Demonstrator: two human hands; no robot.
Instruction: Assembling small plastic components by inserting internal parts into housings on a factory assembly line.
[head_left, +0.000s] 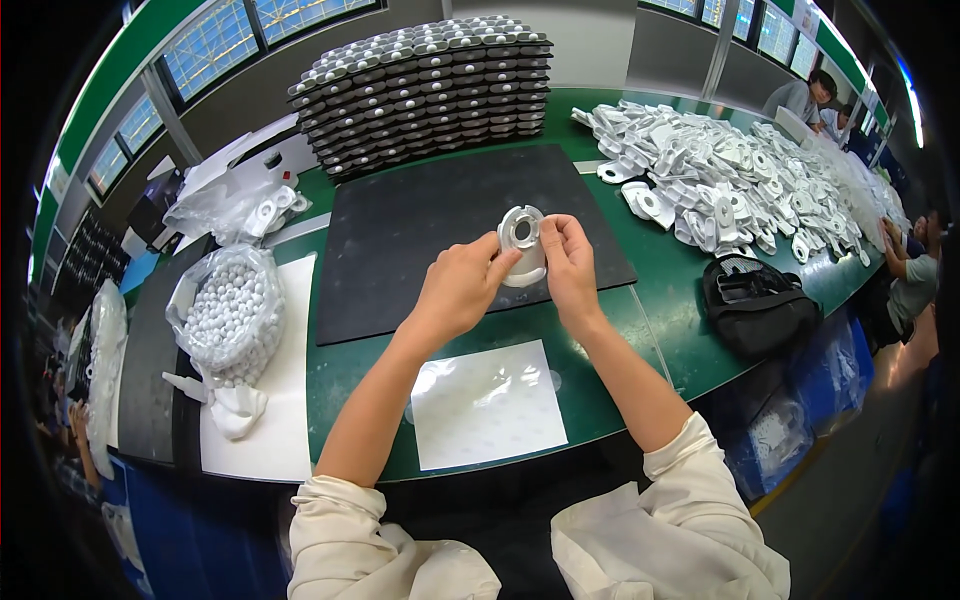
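A white plastic part (pixel 524 270) with a round ring end and a dark hole is held up between my two hands, above the black mat (pixel 420 230). My left hand (pixel 458 285) pinches its left side between thumb and fingers. On the other side, my right hand (pixel 568 270) grips the edge near the ring, thumb against the part. Below my hands, near the table's front edge, lies a glossy white sheet (pixel 490 405).
Stacked black trays (pixel 430 100) of white parts stand at the back. A large pile of white plastic parts (pixel 730 190) spreads right, behind a black pouch (pixel 758 305). To the left are a bag of white balls (pixel 232 305) and a small white bottle (pixel 187 386). Other people sit far right.
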